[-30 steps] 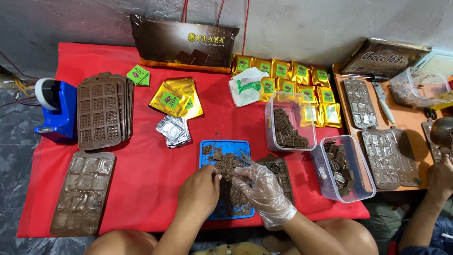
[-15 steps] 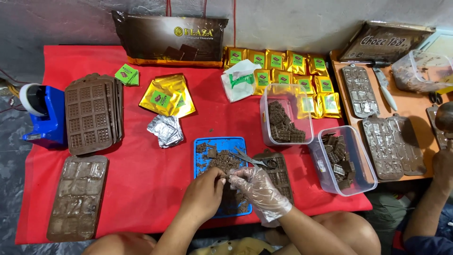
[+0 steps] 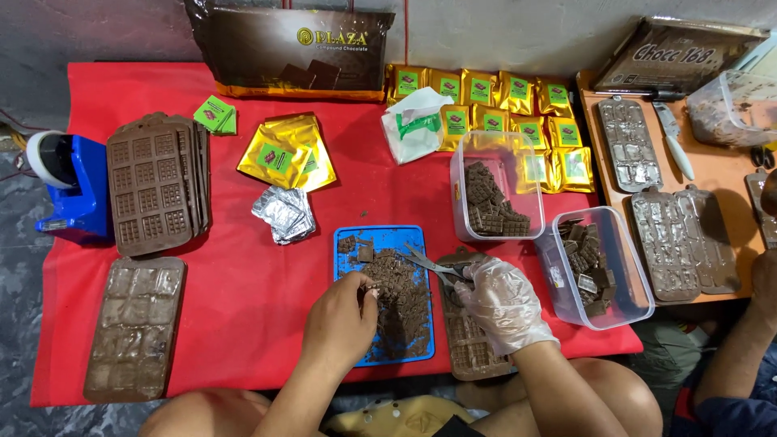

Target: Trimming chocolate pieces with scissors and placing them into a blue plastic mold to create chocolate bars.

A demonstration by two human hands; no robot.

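Pinching a small chocolate piece (image 3: 374, 292) over the blue tray (image 3: 346, 291), the left hand (image 3: 340, 324) is sitting just left of the gloved right hand (image 3: 503, 303) (fingers curled round scissors (image 3: 429, 265), blades pointing up-left).

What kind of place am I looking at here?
Probably a small home workshop for making and packing chocolate. Brown moulds are stacked on a red cloth, clear tubs of chocolate pieces stand nearby, and rows of gold foil packets lie behind them.
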